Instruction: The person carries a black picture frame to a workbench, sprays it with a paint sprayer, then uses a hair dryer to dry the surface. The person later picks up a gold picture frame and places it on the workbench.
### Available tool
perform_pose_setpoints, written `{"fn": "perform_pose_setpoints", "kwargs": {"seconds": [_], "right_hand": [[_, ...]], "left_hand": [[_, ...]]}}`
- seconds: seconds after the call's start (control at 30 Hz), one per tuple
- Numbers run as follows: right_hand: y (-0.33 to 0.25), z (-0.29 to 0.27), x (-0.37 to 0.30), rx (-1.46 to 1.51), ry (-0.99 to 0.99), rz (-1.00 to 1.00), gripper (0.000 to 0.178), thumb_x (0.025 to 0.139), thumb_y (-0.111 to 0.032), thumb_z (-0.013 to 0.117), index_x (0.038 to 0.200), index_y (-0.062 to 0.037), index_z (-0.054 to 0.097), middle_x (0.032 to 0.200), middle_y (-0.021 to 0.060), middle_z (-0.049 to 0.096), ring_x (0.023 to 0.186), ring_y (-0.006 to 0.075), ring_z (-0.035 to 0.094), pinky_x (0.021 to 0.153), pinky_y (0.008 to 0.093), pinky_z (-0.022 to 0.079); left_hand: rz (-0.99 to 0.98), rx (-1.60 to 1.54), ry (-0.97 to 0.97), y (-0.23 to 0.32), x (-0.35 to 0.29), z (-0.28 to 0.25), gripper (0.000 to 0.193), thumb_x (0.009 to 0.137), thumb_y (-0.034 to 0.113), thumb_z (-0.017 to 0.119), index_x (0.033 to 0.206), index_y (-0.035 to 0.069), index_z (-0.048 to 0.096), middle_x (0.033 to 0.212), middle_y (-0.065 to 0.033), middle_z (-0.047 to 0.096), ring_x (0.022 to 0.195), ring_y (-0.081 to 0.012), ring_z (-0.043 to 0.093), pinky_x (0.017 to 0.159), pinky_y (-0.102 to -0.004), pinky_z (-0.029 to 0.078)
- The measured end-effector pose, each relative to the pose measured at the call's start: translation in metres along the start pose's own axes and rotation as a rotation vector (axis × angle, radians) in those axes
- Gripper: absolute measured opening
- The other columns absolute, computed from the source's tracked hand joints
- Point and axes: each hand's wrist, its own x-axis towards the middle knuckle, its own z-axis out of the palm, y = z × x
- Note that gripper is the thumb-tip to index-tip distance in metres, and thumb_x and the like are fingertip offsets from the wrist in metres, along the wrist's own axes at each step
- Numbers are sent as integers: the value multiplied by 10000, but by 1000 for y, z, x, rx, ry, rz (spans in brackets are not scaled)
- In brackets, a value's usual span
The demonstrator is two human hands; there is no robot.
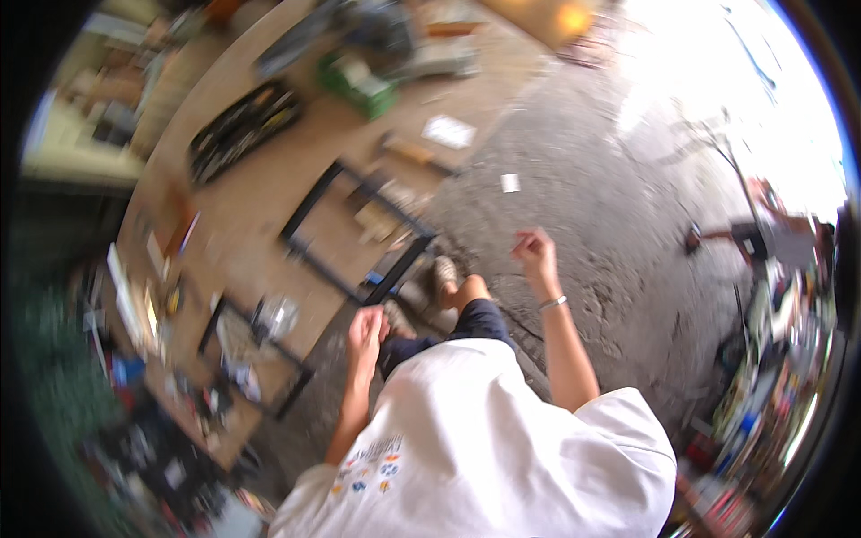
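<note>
My left hand (364, 330) is beside the near corner of a black rectangular frame (311, 260). Its fingers are curled in, and blur hides whether they touch the frame or hold something small. The frame lies on a brown worktable (242, 229), its near side by the table edge. Out over the concrete floor, my right hand (536, 254) is raised with loosely bent fingers, slightly apart, and nothing visible in them. A band circles the right wrist.
A second black frame (290, 394) leans near the table's left part, by a clear round container (276, 317). Farther along are a hammer (417, 154), a black tool tray (244, 130) and a green box (355, 85). Clutter lines the right wall; a person (762, 240) is at far right.
</note>
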Motion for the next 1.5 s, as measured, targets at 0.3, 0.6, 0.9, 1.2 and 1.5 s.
{"fn": "perform_pose_setpoints", "kwargs": {"seconds": [0.3, 0.6, 0.9, 1.2, 1.5], "right_hand": [[16, -190, -17, 225, 498, 325, 149, 939, -78, 657, 969, 67, 654, 820, 121, 708, 758, 215, 733, 676, 288, 618], [-15, -414, 58, -451, 619, 342, 523, 982, -448, 561, 731, 0, 660, 544, 119, 553, 540, 208, 577, 558, 369, 443], [-89, -615, 197, -166, 809, 499, 518, 964, -437, 605, 720, 16, 667, 543, 65, 523, 534, 119, 482, 521, 313, 394], [-110, -842, 398, -599, 929, 228, 392, 940, -352, 629, 794, 10, 660, 664, 196, 619, 593, 362, 589, 590, 416, 479], [-198, -1141, 637, -813, 1029, -103, 263, 891, -234, 693, 1018, -10, 641, 862, 145, 616, 783, 304, 609, 702, 416, 491]], "left_hand": [[-71, 288, -475, 39, 74, 209, 243, 1015, 237, 567, 1133, 29, 612, 944, -47, 668, 809, -102, 625, 721, -241, 501], [-42, 607, -581, 30, 239, 497, 261, 1006, 306, 571, 1081, 64, 636, 902, -26, 670, 737, -93, 623, 614, -230, 468], [115, 1552, -660, -47, 393, 579, 539, 948, 453, 547, 777, -24, 730, 796, -245, 699, 788, -358, 705, 754, -443, 510], [-185, 1430, -518, 28, 501, 954, 597, 931, 496, 526, 630, 13, 706, 649, -153, 689, 616, -288, 665, 656, -438, 516], [238, 722, -827, 218, 566, 1462, 468, 983, 408, 592, 681, 59, 669, 603, 0, 591, 561, -77, 519, 543, -240, 405]]}}
